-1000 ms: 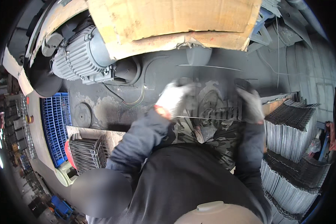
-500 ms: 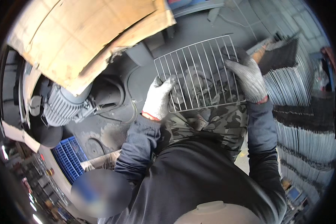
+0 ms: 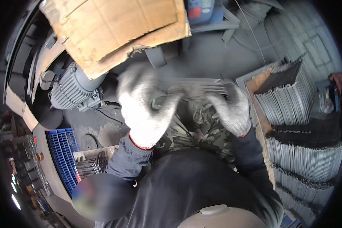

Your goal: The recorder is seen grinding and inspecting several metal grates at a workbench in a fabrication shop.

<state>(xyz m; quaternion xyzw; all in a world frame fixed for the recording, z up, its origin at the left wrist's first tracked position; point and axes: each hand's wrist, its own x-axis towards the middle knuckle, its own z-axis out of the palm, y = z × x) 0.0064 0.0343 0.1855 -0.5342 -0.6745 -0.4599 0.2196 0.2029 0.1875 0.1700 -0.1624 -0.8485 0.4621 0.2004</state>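
Observation:
Both of my hands wear white knit gloves and grip a wire grid rack point(image 3: 197, 90), which is blurred and tilted nearly edge-on in front of me. My left hand point(image 3: 144, 108) holds its left side, raised close to the camera. My right hand point(image 3: 231, 110) holds its right side. The rack hovers above my lap in camouflage trousers point(image 3: 195, 127).
A stack of wire racks point(image 3: 304, 125) stands on the right. A grey electric motor point(image 3: 70, 89) sits at left under a sheet of cardboard point(image 3: 114, 32). A blue plastic crate point(image 3: 62, 154) and loose metal rods point(image 3: 89, 163) lie lower left.
The rack has swung from lying flat and facing me to nearly edge-on, and my left hand has risen toward the camera. The view has shifted as my head moved.

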